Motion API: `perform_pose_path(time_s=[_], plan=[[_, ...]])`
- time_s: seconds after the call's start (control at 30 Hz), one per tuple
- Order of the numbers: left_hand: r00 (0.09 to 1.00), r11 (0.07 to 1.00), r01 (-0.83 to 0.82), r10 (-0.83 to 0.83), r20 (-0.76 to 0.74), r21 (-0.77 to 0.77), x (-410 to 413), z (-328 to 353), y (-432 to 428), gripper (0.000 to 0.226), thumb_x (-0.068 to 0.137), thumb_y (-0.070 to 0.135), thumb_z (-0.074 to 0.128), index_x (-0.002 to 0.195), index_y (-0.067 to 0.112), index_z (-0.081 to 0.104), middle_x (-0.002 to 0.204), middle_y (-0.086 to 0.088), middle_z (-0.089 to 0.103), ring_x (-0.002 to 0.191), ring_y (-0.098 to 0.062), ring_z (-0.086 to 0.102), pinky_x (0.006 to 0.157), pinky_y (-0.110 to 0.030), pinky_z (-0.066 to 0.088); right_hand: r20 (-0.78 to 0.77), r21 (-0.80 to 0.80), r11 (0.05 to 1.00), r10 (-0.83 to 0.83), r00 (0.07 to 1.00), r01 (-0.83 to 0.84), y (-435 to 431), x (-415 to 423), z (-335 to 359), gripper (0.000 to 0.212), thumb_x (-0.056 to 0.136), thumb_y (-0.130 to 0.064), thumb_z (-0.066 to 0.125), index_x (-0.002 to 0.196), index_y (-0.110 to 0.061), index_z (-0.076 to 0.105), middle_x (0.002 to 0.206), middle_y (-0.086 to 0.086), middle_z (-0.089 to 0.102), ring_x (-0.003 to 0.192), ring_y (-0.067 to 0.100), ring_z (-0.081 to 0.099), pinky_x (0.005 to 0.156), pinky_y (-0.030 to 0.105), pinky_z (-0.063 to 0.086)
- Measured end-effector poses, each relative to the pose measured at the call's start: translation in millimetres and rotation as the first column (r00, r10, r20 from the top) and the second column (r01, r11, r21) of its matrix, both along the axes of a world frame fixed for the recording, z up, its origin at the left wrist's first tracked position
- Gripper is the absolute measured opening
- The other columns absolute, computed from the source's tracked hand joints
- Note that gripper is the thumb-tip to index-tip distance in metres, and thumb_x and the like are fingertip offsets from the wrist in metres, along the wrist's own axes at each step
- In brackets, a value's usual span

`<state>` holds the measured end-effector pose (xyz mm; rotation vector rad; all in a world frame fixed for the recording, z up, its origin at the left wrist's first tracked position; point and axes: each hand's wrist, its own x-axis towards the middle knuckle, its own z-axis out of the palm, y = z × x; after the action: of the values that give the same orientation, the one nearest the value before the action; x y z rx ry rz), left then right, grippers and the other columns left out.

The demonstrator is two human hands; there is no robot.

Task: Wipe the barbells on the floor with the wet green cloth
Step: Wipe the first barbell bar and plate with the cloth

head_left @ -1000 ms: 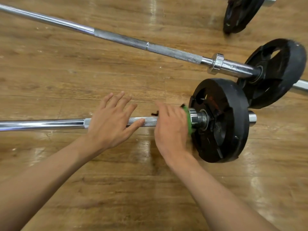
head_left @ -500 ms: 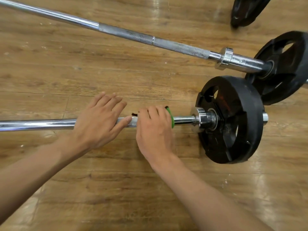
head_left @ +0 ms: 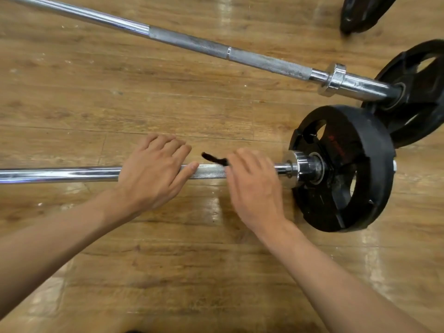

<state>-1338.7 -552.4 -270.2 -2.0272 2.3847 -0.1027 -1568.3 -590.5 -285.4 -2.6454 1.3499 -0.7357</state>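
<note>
Right hand: fingers curled over the top of the near barbell, clamped round its shaft just left of the chrome collar. Whatever sits under the palm is hidden. Only a dark strip of fabric pokes out from the thumb side, lying across the knurled section. No green visible from this angle.

Left hand: fingers nearly straight and close together, laid flat over the same shaft, thumb stretched along the knurling toward the right hand. The two hands are near each other, not touching.

The near barbell lies flat on the wooden floor, running left to right, with a black plate on its right end.

Beyond it, a second barbell lies at a slant. Its own black plate stands just behind the near plate. Part of a third plate shows at top right.
</note>
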Motion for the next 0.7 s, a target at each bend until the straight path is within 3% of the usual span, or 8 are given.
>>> perform_pose_path(time_s=[0.07,0.17,0.27,0.37,0.47,0.53,0.6,0.7], plan=[[1.0,1.0,-0.015,0.015,0.002,-0.016,-2.5,-1.5,-0.5,0.074,0.109,0.056,0.011,0.128,0.011,0.067,0.132,-0.009,0.07,0.128,-0.035,0.059,0.11,-0.05,0.039,0.023,0.022,0.985,-0.173,0.985,0.173,-3.2,-17.8,0.5,0.024,0.107,-0.018,0.047,0.113,-0.006,0.067,0.112,0.011,0.064,0.106,0.031,0.057,0.103,0.046,0.042],[1.0,1.0,0.005,-0.005,0.0,-0.013,-3.4,-0.6,-2.1,0.071,0.109,0.053,0.012,0.136,0.013,0.064,0.139,-0.01,0.067,0.132,-0.036,0.057,0.108,-0.051,0.036,0.024,0.092,0.92,-0.384,0.923,0.38,6.0,19.5,-0.6,0.028,0.106,-0.021,0.04,0.103,-0.01,0.066,0.104,0.007,0.063,0.103,0.03,0.054,0.105,0.048,0.041],[1.0,1.0,0.013,-0.013,0.003,-0.009,-1.4,-0.5,-2.0,0.071,0.11,0.05,0.01,0.143,0.011,0.059,0.142,-0.011,0.064,0.134,-0.036,0.055,0.109,-0.051,0.036,0.067,0.092,0.979,-0.186,0.98,0.179,23.0,56.7,-1.0,0.032,0.105,-0.023,0.041,0.114,-0.01,0.068,0.116,0.008,0.066,0.119,0.032,0.054,0.116,0.049,0.034],[1.0,1.0,0.023,-0.023,-0.007,-0.012,0.9,-0.7,-1.5,0.072,0.111,0.049,0.009,0.145,0.009,0.058,0.143,-0.013,0.064,0.134,-0.037,0.055,0.11,-0.051,0.035,-0.004,0.043,0.998,-0.04,0.999,0.04,11.3,22.9,0.4,0.031,0.108,-0.027,0.044,0.123,-0.012,0.067,0.121,0.007,0.065,0.119,0.031,0.056,0.117,0.045,0.034],[1.0,0.999,0.01,-0.01,-0.008,-0.042,-1.6,-0.8,-0.7,0.073,0.11,0.05,0.01,0.142,0.008,0.061,0.14,-0.014,0.065,0.132,-0.037,0.057,0.109,-0.05,0.034,0.014,0.033,0.953,-0.302,0.953,0.301,-0.9,-9.2,0.5,0.029,0.107,-0.025,0.046,0.11,-0.008,0.069,0.11,0.01,0.064,0.107,0.033,0.058,0.111,0.047,0.038],[1.0,0.999,-0.002,0.002,-0.003,-0.036,-4.2,-1.2,-0.1,0.073,0.11,0.051,0.011,0.141,0.009,0.062,0.14,-0.013,0.066,0.132,-0.037,0.058,0.109,-0.049,0.034,0.041,0.058,0.889,-0.457,0.889,0.454,3.0,14.3,-0.4,0.032,0.107,-0.025,0.043,0.1,-0.008,0.069,0.102,0.01,0.063,0.101,0.033,0.056,0.106,0.05,0.04],[1.0,1.0,-0.001,0.001,-0.002,-0.019,-3.9,-1.7,2.0,0.072,0.11,0.049,0.011,0.143,0.009,0.061,0.142,-0.013,0.065,0.135,-0.036,0.056,0.113,-0.051,0.033,0.059,0.068,0.92,-0.389,0.919,0.385,14.5,49.0,-2.7,0.034,0.107,-0.027,0.042,0.096,-0.01,0.069,0.098,0.01,0.064,0.097,0.033,0.054,0.101,0.05,0.041],[1.0,1.0,0.016,-0.016,0.002,-0.011,1.8,-2.2,3.1,0.069,0.111,0.046,0.014,0.146,0.007,0.058,0.143,-0.015,0.064,0.138,-0.037,0.054,0.119,-0.052,0.03,0.091,0.013,0.992,-0.124,0.988,0.124,17.9,55.4,-3.5,0.029,0.108,-0.029,0.046,0.102,-0.013,0.07,0.101,0.006,0.065,0.098,0.03,0.056,0.1,0.046,0.043]])
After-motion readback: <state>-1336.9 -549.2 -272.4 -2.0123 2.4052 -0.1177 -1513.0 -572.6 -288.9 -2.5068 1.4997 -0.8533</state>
